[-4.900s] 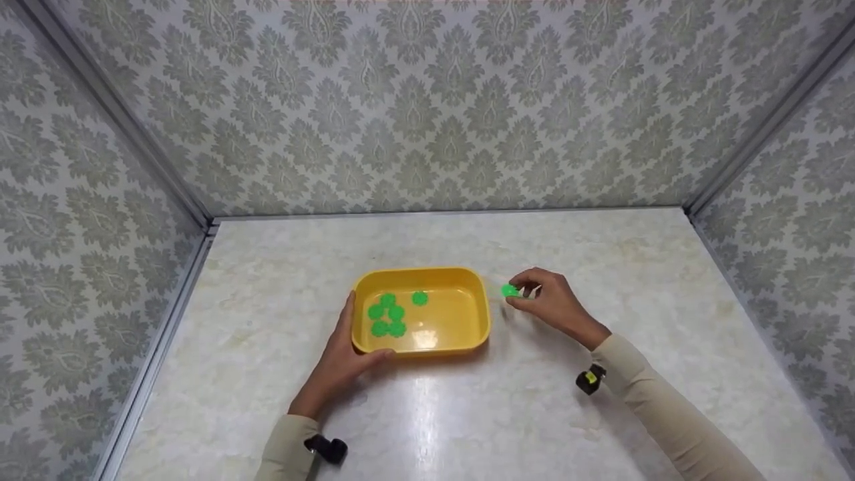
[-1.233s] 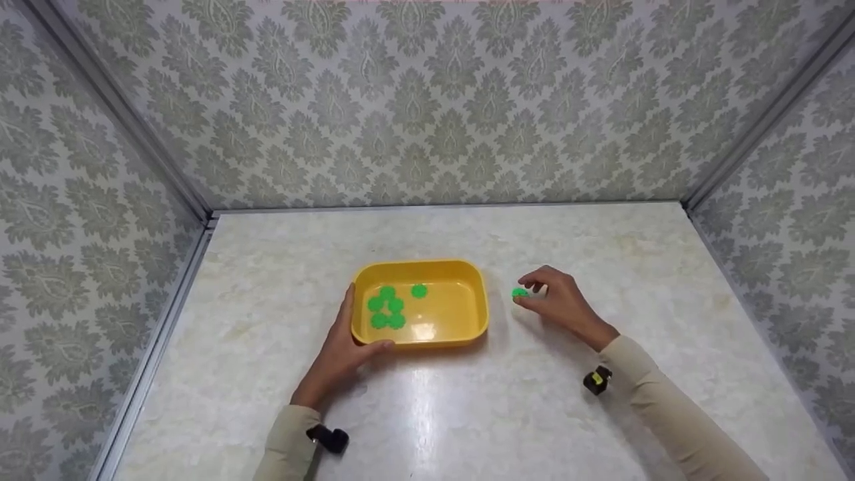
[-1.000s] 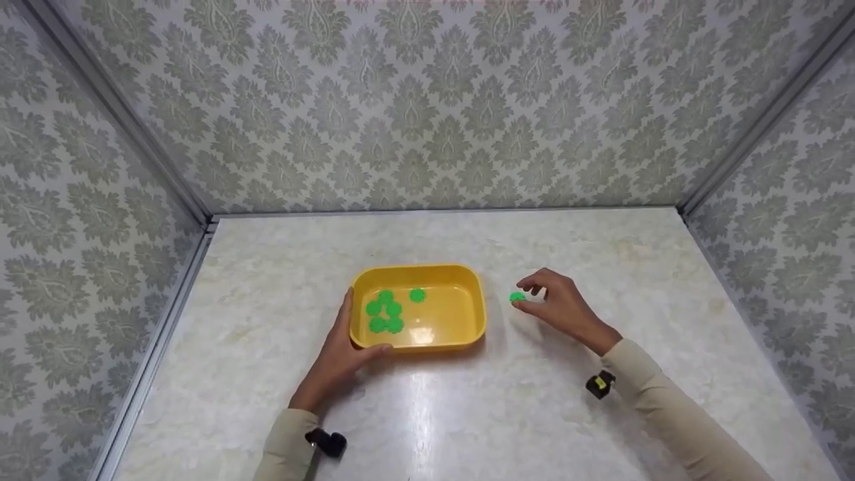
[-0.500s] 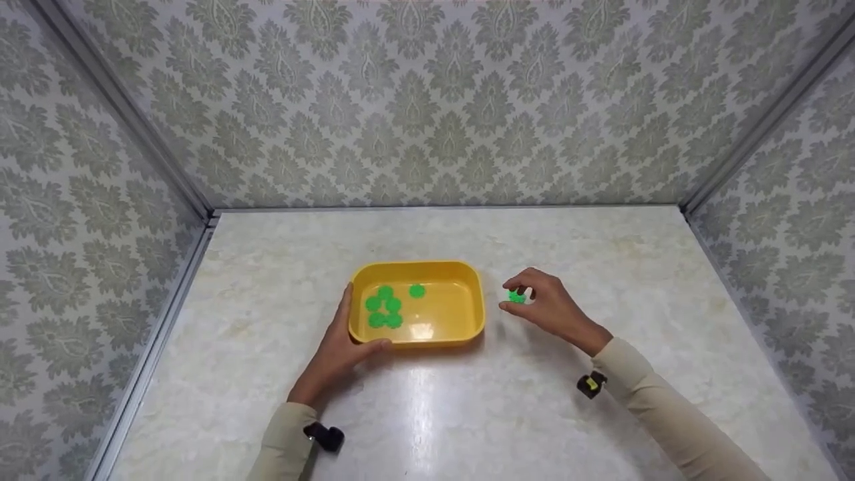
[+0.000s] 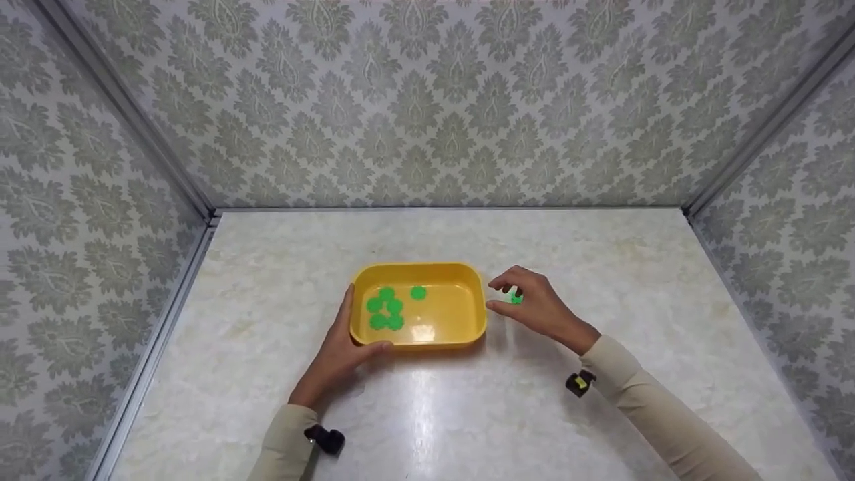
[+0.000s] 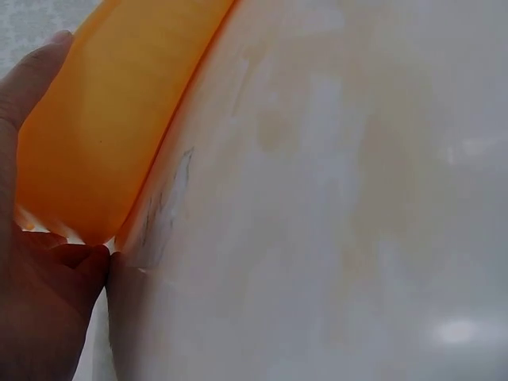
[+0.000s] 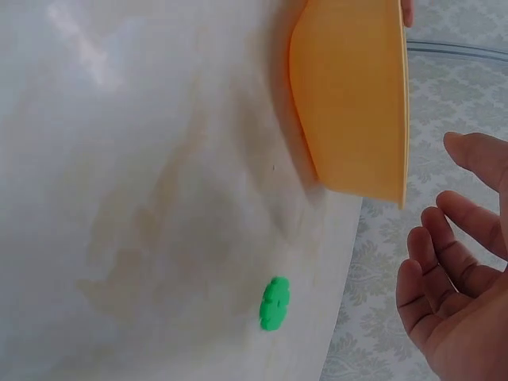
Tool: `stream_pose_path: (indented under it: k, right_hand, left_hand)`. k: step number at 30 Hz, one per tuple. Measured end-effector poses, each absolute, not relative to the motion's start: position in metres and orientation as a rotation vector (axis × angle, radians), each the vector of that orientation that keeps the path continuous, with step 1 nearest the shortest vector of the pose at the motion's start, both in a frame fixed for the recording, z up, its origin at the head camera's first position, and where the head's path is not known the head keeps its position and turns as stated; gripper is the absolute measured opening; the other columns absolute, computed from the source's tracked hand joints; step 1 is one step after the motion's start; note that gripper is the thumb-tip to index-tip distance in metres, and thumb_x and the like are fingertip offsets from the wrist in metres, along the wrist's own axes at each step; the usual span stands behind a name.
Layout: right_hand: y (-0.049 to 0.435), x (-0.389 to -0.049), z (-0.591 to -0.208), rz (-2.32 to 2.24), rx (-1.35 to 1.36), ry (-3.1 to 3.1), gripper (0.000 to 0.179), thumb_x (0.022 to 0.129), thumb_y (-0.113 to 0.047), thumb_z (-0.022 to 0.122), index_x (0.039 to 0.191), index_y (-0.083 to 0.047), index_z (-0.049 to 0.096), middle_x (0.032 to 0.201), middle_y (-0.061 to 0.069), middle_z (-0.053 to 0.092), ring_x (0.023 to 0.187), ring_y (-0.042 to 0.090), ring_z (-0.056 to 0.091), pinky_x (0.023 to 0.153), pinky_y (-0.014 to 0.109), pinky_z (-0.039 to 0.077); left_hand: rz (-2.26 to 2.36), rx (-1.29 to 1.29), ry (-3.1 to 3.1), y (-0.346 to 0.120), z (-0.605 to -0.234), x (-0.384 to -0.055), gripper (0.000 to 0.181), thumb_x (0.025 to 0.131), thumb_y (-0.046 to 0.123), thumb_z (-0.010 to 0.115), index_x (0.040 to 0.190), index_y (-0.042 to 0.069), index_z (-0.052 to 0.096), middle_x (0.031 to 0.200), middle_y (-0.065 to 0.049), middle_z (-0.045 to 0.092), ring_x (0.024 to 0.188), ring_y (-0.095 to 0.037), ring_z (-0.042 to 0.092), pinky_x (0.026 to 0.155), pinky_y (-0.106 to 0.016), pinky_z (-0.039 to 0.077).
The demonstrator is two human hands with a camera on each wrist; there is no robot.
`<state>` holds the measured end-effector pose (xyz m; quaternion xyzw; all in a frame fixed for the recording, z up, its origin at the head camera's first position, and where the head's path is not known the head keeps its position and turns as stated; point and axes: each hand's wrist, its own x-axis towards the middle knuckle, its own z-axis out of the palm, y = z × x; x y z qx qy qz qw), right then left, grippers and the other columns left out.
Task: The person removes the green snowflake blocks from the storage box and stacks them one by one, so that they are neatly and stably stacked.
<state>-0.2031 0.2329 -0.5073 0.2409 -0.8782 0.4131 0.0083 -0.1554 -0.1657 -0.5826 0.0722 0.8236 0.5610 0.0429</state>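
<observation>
A yellow rectangular plastic tub (image 5: 461,314) sits on the table, and my left hand (image 5: 337,351) grips its left end, thumb along the near side and fingers round the far left side. In the left wrist view, the left hand (image 6: 40,294) holds the tub's wall (image 6: 103,119). Several flat green flower-shaped pieces (image 5: 379,321) lie inside, mostly at the left. Another green flower-shaped piece (image 7: 275,304) lies on the table right of the tub. My right hand (image 5: 544,307) hovers over it, fingers and thumb apart and holding nothing, fingertips close to the tub's right rim.
The pale marbled table (image 5: 427,421) extends round the tub on all sides. Patterned wallpapered panels (image 5: 427,100) stand at the back and both sides. A small black wrist camera (image 5: 580,383) sits at the right cuff, another (image 5: 325,439) at the left.
About five seconds ago my right hand pinched the green piece in the air; now the piece lies on the table. The right hand has moved left toward the tub. My left hand keeps its hold.
</observation>
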Motion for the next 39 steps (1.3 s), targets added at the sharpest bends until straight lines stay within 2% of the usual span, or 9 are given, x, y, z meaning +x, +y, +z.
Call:
stream_pose_path:
  k: [6,10,14,16,21,29,39]
  right_hand:
    - [0.222,-0.203,-0.506,1.337,0.817,-2.717,0.028,0.098,-0.024,0.087,0.123,-0.012,0.081,0.116,0.01,0.074,0.104,0.032,0.066,0.089,0.055,0.056]
    - [0.212,-0.205,-0.505,1.354,0.864,-2.702,0.025,0.099,-0.025,0.087,0.122,-0.018,0.08,0.116,0.003,0.074,0.103,0.031,0.066,0.088,0.05,0.056]
    - [0.204,-0.207,-0.503,1.367,0.893,-2.683,0.024,0.098,-0.024,0.087,0.121,-0.016,0.08,0.112,-0.002,0.072,0.101,0.031,0.067,0.088,0.053,0.057]
    - [0.199,-0.208,-0.503,1.375,0.911,-2.675,0.025,0.098,-0.022,0.087,0.12,-0.014,0.08,0.112,0.0,0.072,0.101,0.034,0.068,0.088,0.056,0.057]
    - [0.187,-0.212,-0.507,1.378,0.94,-2.685,0.029,0.098,-0.022,0.087,0.123,-0.009,0.08,0.113,0.005,0.072,0.104,0.043,0.068,0.088,0.055,0.058]
    - [0.166,-0.222,-0.512,1.421,0.919,-2.731,0.031,0.098,-0.021,0.087,0.124,-0.004,0.079,0.119,0.022,0.072,0.109,0.046,0.067,0.094,0.062,0.057]
    - [0.147,-0.232,-0.517,1.449,0.965,-2.759,0.035,0.099,-0.019,0.085,0.125,0.003,0.078,0.122,0.026,0.073,0.11,0.043,0.068,0.093,0.054,0.057]
  left_hand:
    - [1.699,0.246,2.531,-0.166,-0.584,-0.156,0.133,0.088,0.033,0.096,0.179,0.014,0.0,0.185,-0.013,0.007,0.169,-0.035,0.015,0.135,-0.056,0.015]
    - [1.694,0.247,2.538,-0.167,-0.583,-0.158,0.133,0.088,0.032,0.096,0.179,0.013,0.001,0.185,-0.013,0.008,0.168,-0.035,0.016,0.135,-0.057,0.015]
    - [1.693,0.253,2.535,-0.167,-0.581,-0.16,0.133,0.088,0.033,0.096,0.179,0.014,0.001,0.185,-0.012,0.008,0.168,-0.034,0.017,0.135,-0.055,0.016]
    - [1.689,0.251,2.535,-0.166,-0.58,-0.161,0.133,0.088,0.034,0.096,0.179,0.015,0.0,0.185,-0.011,0.009,0.168,-0.033,0.017,0.135,-0.055,0.016]
    - [1.692,0.242,2.535,-0.166,-0.581,-0.162,0.133,0.088,0.034,0.096,0.179,0.017,0.0,0.185,-0.011,0.008,0.168,-0.033,0.016,0.135,-0.055,0.016]
    - [1.697,0.224,2.539,-0.169,-0.582,-0.161,0.133,0.088,0.035,0.096,0.179,0.015,0.001,0.185,-0.011,0.007,0.169,-0.033,0.014,0.135,-0.056,0.014]
    - [1.675,0.209,2.525,-0.166,-0.581,-0.157,0.134,0.088,0.036,0.095,0.179,0.022,-0.003,0.185,-0.008,0.009,0.169,-0.029,0.017,0.135,-0.052,0.016]
